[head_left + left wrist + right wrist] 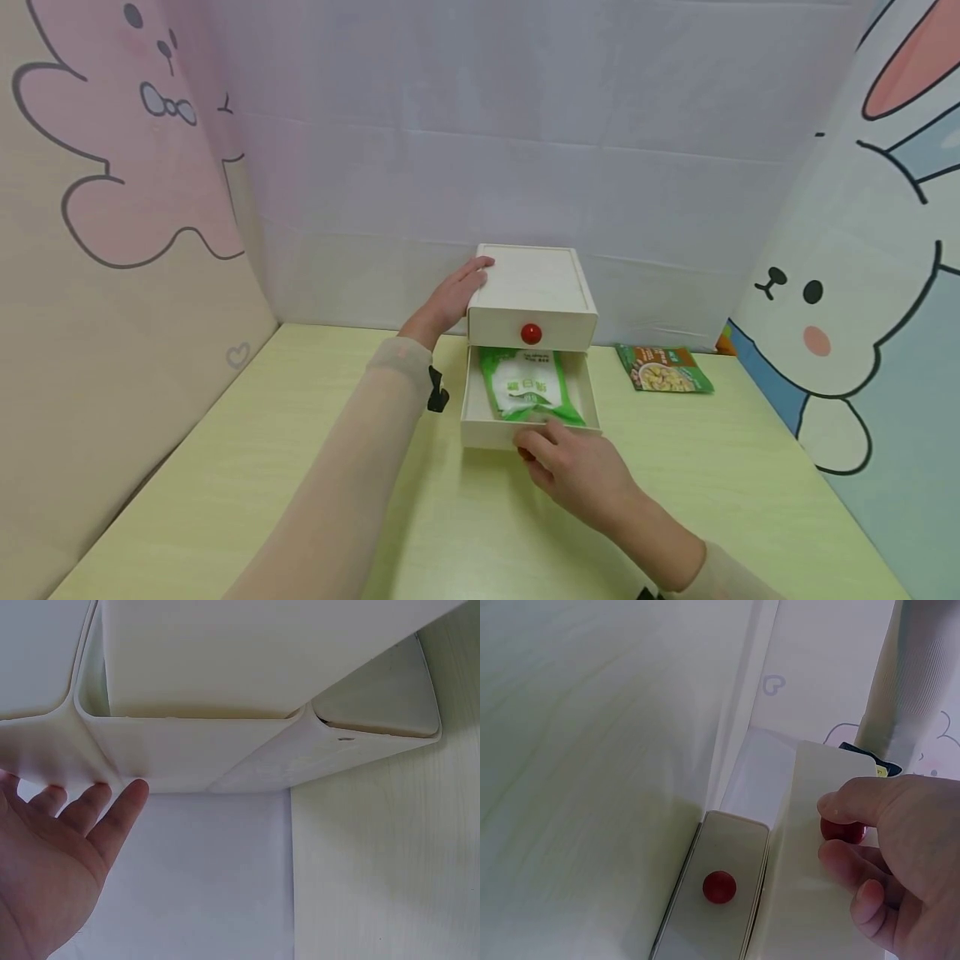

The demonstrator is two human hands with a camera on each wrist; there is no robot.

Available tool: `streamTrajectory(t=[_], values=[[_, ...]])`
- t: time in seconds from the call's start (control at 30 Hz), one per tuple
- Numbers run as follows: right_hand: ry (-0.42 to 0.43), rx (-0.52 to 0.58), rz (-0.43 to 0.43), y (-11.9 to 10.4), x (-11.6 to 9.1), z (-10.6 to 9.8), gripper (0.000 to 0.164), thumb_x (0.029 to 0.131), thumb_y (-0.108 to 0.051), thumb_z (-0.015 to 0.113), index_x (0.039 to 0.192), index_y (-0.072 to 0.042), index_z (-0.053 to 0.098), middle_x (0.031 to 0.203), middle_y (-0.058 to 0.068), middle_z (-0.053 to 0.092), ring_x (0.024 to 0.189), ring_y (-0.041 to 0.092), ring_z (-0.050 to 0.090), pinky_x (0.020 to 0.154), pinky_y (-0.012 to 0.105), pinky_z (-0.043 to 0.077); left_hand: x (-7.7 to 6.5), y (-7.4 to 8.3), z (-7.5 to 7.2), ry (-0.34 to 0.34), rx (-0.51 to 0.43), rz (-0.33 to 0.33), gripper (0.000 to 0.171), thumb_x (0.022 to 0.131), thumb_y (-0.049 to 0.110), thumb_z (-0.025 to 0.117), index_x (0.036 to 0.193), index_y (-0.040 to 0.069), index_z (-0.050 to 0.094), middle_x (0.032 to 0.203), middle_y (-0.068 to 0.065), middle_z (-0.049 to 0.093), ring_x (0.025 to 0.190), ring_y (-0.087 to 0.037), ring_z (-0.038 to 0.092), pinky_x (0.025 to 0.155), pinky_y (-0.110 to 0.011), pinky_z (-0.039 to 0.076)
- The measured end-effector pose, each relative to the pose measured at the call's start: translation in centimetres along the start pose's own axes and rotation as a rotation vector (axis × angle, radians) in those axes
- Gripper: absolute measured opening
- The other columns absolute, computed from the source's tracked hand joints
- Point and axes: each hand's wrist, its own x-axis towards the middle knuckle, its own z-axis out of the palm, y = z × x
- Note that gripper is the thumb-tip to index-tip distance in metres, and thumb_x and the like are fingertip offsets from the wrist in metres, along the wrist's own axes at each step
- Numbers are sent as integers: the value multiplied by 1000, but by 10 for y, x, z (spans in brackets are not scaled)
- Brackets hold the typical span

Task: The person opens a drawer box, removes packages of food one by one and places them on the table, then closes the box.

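A small white drawer cabinet (534,279) stands against the back wall, its top drawer pushed in. Below that, a drawer (480,433) is pulled out and holds a green-and-white packet (528,383). My right hand (577,471) pinches this drawer's red knob (844,830) between thumb and fingers. Flat against the cabinet's left side rests my left hand (450,300), its fingers extended; they touch the side wall (161,750) in the left wrist view. A closed lower drawer with its own red knob (719,887) shows in the right wrist view.
To the right of the cabinet lies a green-and-brown food packet (663,369) on the pale yellow-green table (322,400). A white curtain-like wall (360,167) rises behind, and printed cartoon panels (862,333) flank both sides.
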Motion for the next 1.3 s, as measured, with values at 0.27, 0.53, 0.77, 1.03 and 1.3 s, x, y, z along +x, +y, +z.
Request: streamTrajectory(t=[0.27,0.53,0.77,1.03,1.3], values=[[-3,3,2,-3,-1,-1,32,82,-15,96,104,-20,73,89,-6,68,64,9,58,49,23,47,0,0,-2,3,3,2,55,117,45,34,169,29,42,183,0,26,167,-31,31,130,-60,36],[-23,26,21,-7,-3,-4,33,83,-15,96,107,-21,74,95,-5,72,67,9,62,51,23,49,0,1,-1,1,-35,-16,54,117,45,34,168,29,42,183,-1,27,164,-32,36,129,-59,38],[-16,24,10,-9,-5,-5,33,82,-15,96,107,-21,75,94,-7,72,68,9,63,52,24,50,-1,3,-1,4,-34,-16,54,117,44,34,168,28,42,181,-3,30,160,-34,40,127,-59,40],[19,7,-16,-10,-7,-6,35,80,-15,97,105,-21,74,91,-7,70,65,9,63,51,25,50,-1,1,0,4,-22,-17,54,117,45,33,168,29,41,181,-3,30,160,-34,39,127,-60,39],[8,20,-4,-10,-7,-7,35,80,-15,97,106,-21,74,94,-8,72,68,8,65,53,24,52,0,1,0,9,-11,-11,55,117,46,34,168,30,42,182,-2,29,162,-34,38,128,-60,38]])
